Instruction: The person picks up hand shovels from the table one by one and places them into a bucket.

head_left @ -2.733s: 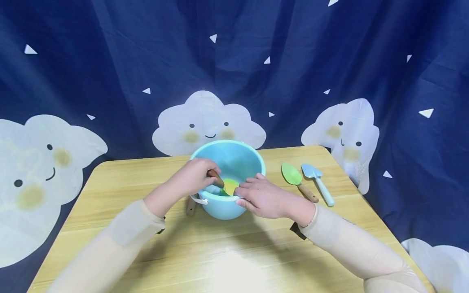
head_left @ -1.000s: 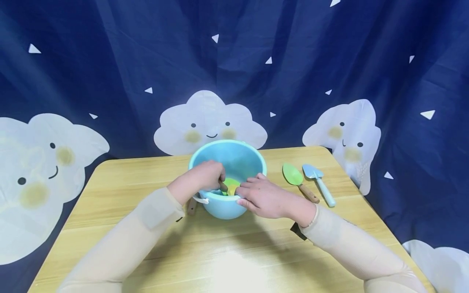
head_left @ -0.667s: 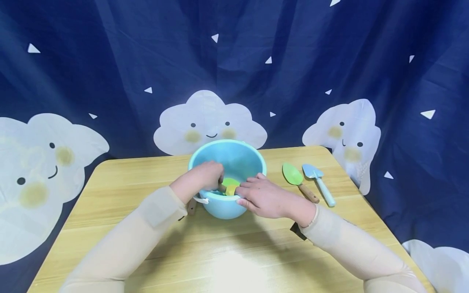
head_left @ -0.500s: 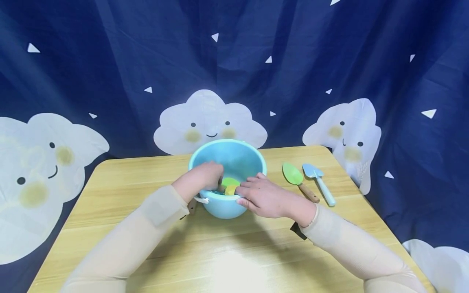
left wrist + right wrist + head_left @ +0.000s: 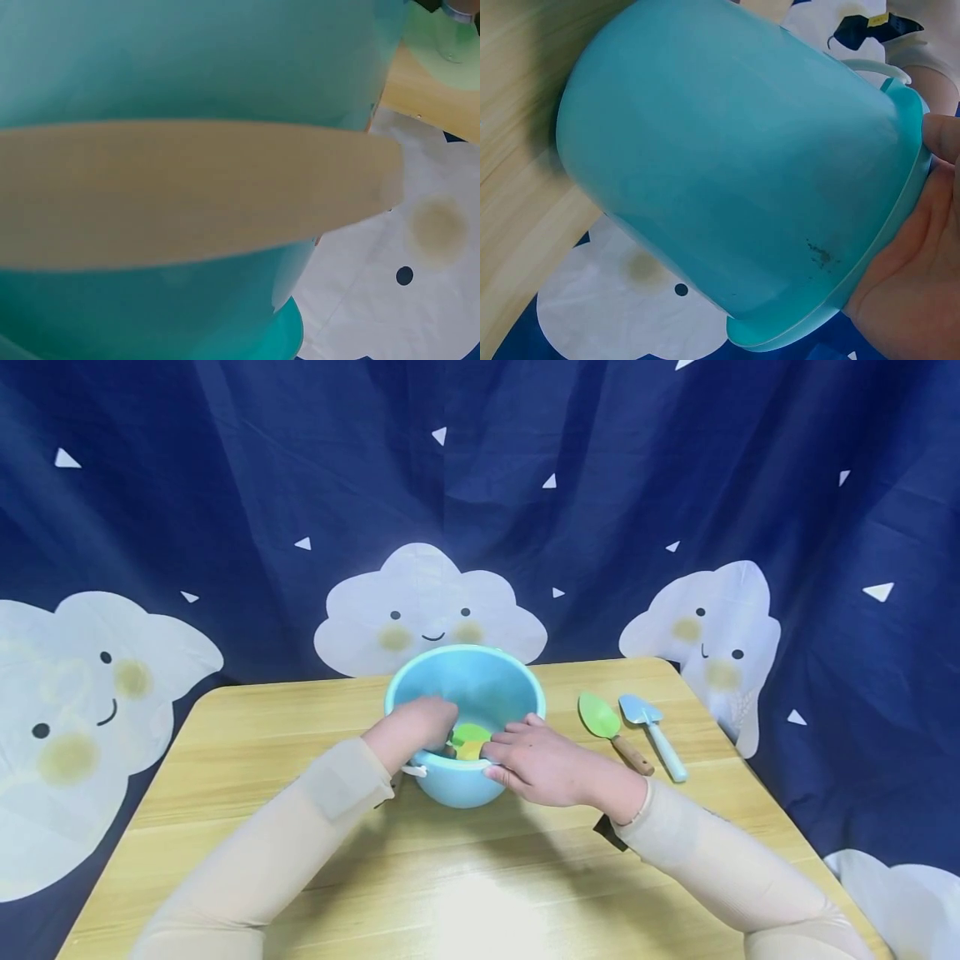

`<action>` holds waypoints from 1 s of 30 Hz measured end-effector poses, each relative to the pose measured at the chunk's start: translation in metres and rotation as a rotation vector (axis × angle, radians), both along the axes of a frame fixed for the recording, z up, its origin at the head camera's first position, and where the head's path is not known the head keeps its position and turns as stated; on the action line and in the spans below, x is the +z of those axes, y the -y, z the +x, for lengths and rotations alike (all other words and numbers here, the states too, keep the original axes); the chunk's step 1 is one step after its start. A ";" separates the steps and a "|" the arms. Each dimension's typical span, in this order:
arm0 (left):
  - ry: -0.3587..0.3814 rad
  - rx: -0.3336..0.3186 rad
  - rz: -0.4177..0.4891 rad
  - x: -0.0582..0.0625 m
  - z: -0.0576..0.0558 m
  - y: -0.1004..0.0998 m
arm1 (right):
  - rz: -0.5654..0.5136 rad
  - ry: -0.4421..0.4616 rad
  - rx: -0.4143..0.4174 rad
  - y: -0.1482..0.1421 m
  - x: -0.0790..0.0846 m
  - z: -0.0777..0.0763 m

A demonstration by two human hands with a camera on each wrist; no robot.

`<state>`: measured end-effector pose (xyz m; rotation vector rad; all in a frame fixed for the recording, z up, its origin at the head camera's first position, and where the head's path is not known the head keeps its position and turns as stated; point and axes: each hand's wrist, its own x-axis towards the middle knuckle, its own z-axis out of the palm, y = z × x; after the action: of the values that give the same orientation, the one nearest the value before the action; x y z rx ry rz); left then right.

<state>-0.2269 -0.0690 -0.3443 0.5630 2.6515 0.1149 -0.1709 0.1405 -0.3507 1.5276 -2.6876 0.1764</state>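
Note:
My left hand (image 5: 423, 724) reaches over the near left rim, down into a light blue bucket (image 5: 491, 689). Its curled fingertips are hidden inside, at the wooden handle (image 5: 449, 750) of a garden tool that shows only in part. Something green (image 5: 471, 732) and something yellow (image 5: 469, 749) lie in the bucket beside the fingers. With the right hand (image 5: 536, 764) I grip the near right rim; in the right wrist view the thumb (image 5: 941, 136) lies against the rim. The left wrist view has a blurred tan band (image 5: 187, 195) across the bucket wall (image 5: 187, 60).
On the wooden table (image 5: 262, 735), right of the bucket, lie a green trowel (image 5: 598, 716) with a wooden handle and a light blue trowel (image 5: 654, 739). The white bucket handle (image 5: 415, 770) hangs at the near left rim. A dark blue curtain (image 5: 480, 485) with clouds stands behind.
My left hand has gone from the bucket's left rim rightward and deeper inside, lowering the wooden-handled garden tool. Less of its handle shows. The right hand stays on the rim.

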 end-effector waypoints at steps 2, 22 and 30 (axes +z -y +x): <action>0.003 0.008 -0.007 0.000 0.001 0.000 | -0.002 -0.001 0.001 0.000 0.000 0.000; -0.013 0.018 0.006 -0.001 0.002 0.000 | -0.006 0.014 0.000 0.000 0.001 0.001; -0.070 -0.009 0.135 -0.007 -0.006 0.003 | -0.005 0.016 -0.001 0.001 0.002 0.001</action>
<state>-0.2327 -0.0718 -0.3517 0.6327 2.7234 0.2776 -0.1699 0.1400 -0.3486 1.5293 -2.6979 0.1956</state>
